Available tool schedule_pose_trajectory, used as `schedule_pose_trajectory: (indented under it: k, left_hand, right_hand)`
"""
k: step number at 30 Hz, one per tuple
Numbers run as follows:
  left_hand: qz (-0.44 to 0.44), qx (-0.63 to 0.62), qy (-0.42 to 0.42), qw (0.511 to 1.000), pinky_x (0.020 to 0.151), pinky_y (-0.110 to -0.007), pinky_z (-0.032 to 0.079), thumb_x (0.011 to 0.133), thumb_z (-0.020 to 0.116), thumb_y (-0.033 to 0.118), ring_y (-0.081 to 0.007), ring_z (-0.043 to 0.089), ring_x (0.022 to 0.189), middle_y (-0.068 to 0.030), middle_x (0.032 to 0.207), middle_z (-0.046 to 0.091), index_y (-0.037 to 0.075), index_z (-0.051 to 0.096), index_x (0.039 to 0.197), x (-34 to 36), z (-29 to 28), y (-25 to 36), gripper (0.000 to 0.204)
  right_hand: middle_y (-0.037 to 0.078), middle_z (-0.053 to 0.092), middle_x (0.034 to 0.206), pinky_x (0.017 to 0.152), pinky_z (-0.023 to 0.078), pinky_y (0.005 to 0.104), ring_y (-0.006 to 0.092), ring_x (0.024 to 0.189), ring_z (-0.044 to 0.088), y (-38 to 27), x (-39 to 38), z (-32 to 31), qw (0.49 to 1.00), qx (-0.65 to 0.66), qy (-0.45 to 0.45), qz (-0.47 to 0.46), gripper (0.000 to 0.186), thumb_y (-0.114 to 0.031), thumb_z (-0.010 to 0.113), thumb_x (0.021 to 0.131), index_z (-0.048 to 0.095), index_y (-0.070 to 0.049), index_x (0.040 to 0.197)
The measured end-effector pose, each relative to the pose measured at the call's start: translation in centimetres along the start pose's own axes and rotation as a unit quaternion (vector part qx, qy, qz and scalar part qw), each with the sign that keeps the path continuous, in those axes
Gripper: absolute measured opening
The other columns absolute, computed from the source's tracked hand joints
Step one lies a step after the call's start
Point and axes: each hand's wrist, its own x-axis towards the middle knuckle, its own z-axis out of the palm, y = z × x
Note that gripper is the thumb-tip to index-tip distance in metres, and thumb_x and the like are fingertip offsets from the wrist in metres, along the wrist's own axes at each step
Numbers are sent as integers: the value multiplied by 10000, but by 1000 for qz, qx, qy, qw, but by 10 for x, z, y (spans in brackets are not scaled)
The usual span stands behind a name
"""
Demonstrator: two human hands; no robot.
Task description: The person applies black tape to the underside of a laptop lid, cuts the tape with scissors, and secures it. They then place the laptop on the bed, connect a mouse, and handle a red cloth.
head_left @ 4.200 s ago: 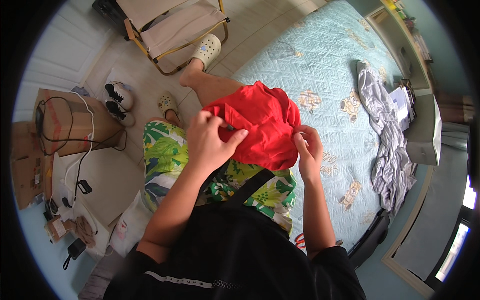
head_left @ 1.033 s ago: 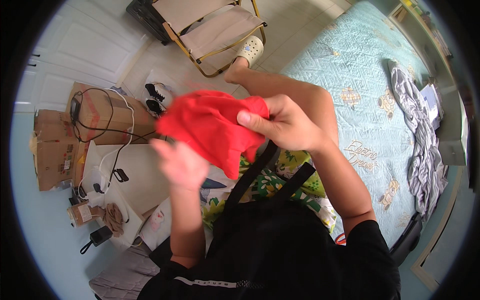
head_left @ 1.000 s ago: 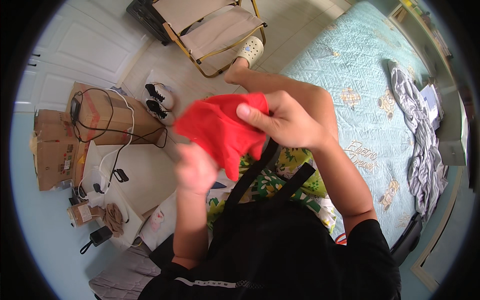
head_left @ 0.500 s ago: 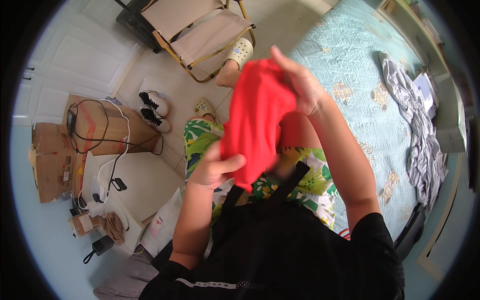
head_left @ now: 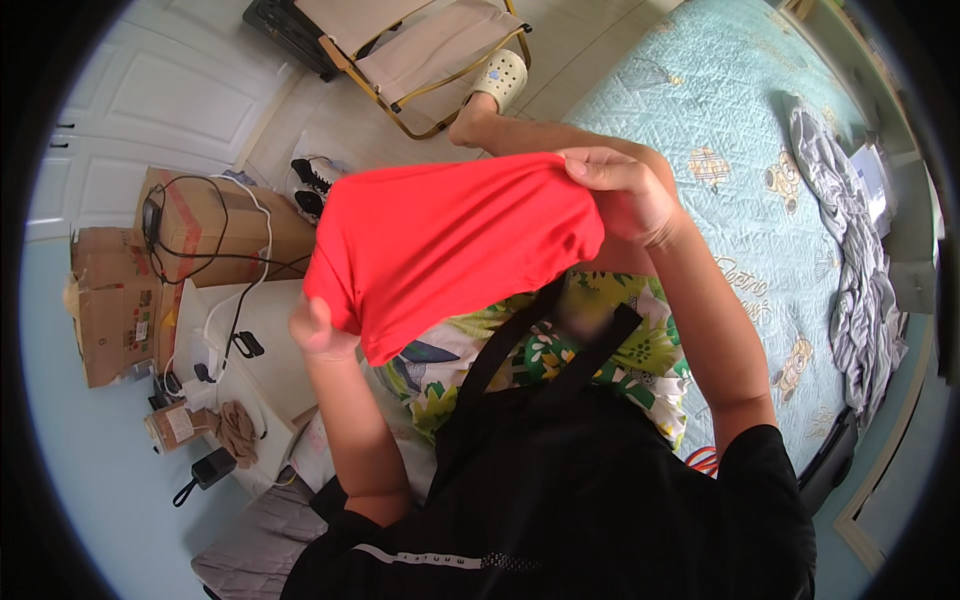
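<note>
A bright red piece of fabric (head_left: 450,240), probably a garment whose kind I cannot make out, is stretched sideways above my lap. My left hand (head_left: 322,330) grips its lower left corner, with some fingers hidden behind the fabric. At the upper right end, my right hand (head_left: 625,195) pinches the edge between thumb and fingers. The fabric hangs in soft folds between the two hands and covers part of my patterned green and white shorts (head_left: 640,340).
A quilted light blue bed (head_left: 720,190) with a crumpled grey garment (head_left: 850,270) lies to the right. On the left, cardboard boxes (head_left: 195,225) and cables stand by a white cabinet (head_left: 270,320). Ahead are a folding chair (head_left: 440,55) and black-and-white shoes (head_left: 310,180).
My left hand has moved left and slightly up, pulling the bunched red fabric out wide. The right hand has shifted a little to the right and down, still holding its end.
</note>
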Motion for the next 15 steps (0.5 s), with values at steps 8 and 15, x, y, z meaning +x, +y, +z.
schedule_pose_trajectory:
  k: [8,15]
  left_hand:
    - [23,114,19,993,1130,-453,310,731,822,145,-325,385,1373,-201,1498,366,-102,227,1471,-8,25,6,981]
    - [-10,175,2,985,1029,-371,400,749,762,23,-224,495,1246,-152,1396,489,-87,284,1455,-4,60,25,859]
  right_hand:
    - [99,680,1061,916,452,301,182,987,622,-35,-5,-7,984,-167,63,24,314,-172,615,904,646,55,1119]
    - [110,685,1053,940,435,310,187,984,610,-35,-8,-13,983,-168,72,9,285,-147,578,904,672,59,1077]
